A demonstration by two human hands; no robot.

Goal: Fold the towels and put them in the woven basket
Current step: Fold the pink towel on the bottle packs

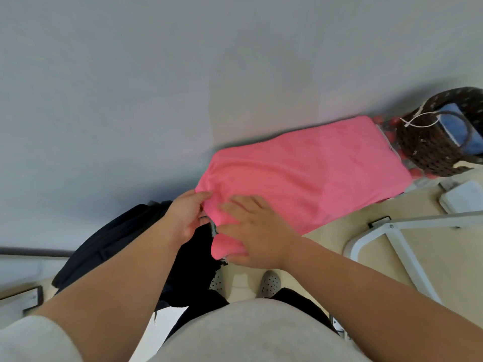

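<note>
A person works the near end of a pink towel (pixel 308 173) that lies spread on a grey table (pixel 130 100), running from the middle of the view out toward 2 o'clock, where its far edge stops just beside a dark woven basket (pixel 428 150) at 3 o'clock. The left hand (pixel 187 218) pinches the towel's near corner between thumb and fingers. The right hand (pixel 258 233) lies over the bunched end just beside it, fingers spread and blurred; whether its thumb grips underneath cannot be told.

The step in hand looks like the first fold. To do it well, the two near corners probably want to be drawn apart until the bunched edge runs straight, then carried toward 2 o'clock to meet the far edge squarely, with the creases at the near end smoothed out. A lift too high risks dragging the far end against the basket.

The count: one pink towel on the table; one blue towel (pixel 454 126) already folded inside the basket; one woven basket; one red-spotted cloth (pixel 393 121) showing from under the pink towel's far end; one black bag (pixel 109 241) at 8 o'clock; two perforated shoes (pixel 270 283) at 6 o'clock
</note>
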